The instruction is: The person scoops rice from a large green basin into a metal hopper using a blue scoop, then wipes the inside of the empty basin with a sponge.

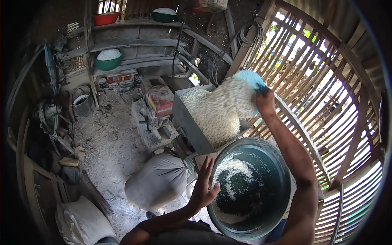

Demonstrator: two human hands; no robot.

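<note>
White loose grain [222,108] spills light and free-flowing from the blue scoop [251,77] gripped at its rim by the right hand [265,102] into the metal hopper [185,116]; left hand [203,185], fingers spread, steadies the heavy-looking basin [281,163] rim.

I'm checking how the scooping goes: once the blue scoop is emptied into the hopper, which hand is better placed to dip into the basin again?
Probably the right hand: it grips the blue scoop tipped over the hopper. The left hand lies open on the basin rim, steadying it.
</note>
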